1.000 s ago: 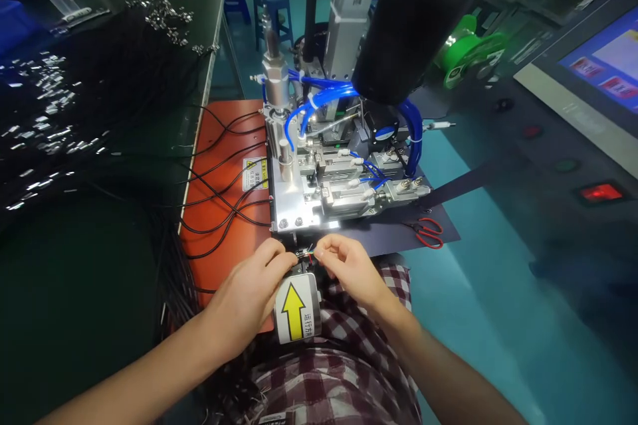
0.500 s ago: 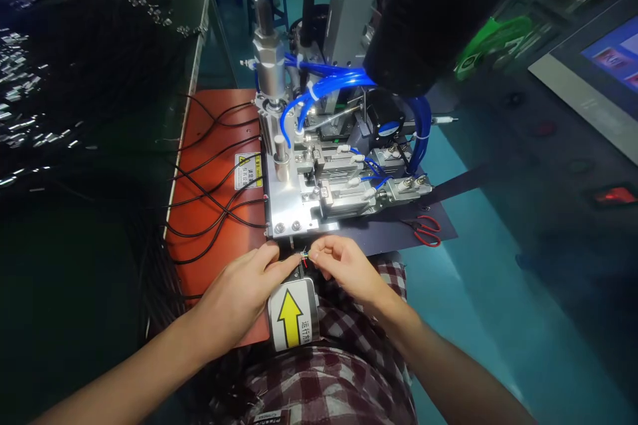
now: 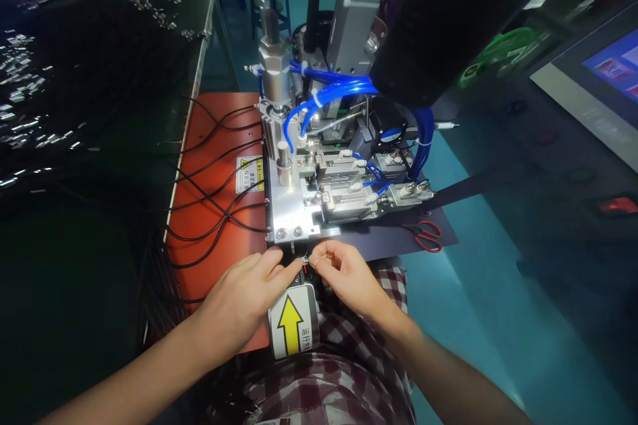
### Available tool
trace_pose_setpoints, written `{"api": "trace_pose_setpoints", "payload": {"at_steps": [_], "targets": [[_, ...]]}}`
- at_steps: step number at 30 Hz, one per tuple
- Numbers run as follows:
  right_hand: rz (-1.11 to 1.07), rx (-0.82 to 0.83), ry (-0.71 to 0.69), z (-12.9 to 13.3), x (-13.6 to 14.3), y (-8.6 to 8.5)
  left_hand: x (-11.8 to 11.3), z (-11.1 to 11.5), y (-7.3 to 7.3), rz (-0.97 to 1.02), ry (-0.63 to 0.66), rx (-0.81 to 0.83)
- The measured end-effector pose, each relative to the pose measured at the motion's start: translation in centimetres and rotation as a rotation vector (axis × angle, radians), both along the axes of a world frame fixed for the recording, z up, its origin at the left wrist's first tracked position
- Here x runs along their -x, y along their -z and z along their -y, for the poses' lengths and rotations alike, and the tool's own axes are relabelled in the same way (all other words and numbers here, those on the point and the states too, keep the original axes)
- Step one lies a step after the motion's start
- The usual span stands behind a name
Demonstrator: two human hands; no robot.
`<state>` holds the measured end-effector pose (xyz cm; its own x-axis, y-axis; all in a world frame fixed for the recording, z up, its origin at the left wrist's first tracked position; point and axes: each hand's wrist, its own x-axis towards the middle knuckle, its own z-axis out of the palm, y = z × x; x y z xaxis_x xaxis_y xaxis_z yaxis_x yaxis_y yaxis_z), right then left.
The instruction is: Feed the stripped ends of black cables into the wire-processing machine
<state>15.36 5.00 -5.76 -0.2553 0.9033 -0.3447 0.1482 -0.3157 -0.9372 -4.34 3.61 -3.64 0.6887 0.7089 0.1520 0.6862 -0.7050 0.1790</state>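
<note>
A small part with thin coloured wires (image 3: 306, 261) sits at the near edge of the metal machine (image 3: 289, 212), just above a white label with a yellow arrow (image 3: 292, 322). My left hand (image 3: 246, 289) reaches it from the left, its thumb and forefinger closed at the part's left side. From the right, my right hand (image 3: 346, 272) pinches at the wire ends, thumb against forefinger. Both sets of fingertips nearly meet, and they cover much of the part.
Black cables (image 3: 219, 209) cross an orange board (image 3: 194, 139) at left. Blue air tubes (image 3: 343, 87) arch over the machine. Red-handled scissors (image 3: 428, 236) lie on the dark plate at right. A table (image 3: 197, 80) with shiny metal pieces stands at far left.
The whole view has shifted slightly, so the machine and hands appear a little lower. Both hands keep nearly the same pose at the small part.
</note>
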Motion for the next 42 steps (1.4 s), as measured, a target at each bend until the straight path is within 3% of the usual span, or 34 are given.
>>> {"api": "trace_pose_setpoints", "payload": {"at_steps": [9,15,18,24,31,38,42], "targets": [[0.423,-0.229,-0.035,0.5,0.4,-1.1,-0.4,-0.2,-0.4,-0.057,0.033,-0.085],[0.592,-0.322,-0.05,0.6,0.7,-1.8,-0.6,-0.4,-0.5,-0.068,0.042,-0.076],[0.528,-0.245,-0.042,0.5,0.7,-1.4,-0.6,-0.4,-0.6,-0.08,0.036,-0.075],[0.173,0.023,-0.005,0.4,0.1,0.0,-0.1,-0.6,-0.8,0.001,0.056,-0.038],[0.189,-0.13,0.096,1.0,0.4,-0.5,0.1,-0.6,-0.6,-0.012,0.055,-0.018],[-0.015,0.128,0.146,0.5,0.9,0.6,0.0,-0.5,-0.6,0.001,0.05,-0.043],[0.092,0.025,0.205,0.6,0.7,0.7,0.0,-0.5,-0.6,0.017,0.049,-0.019]]}}
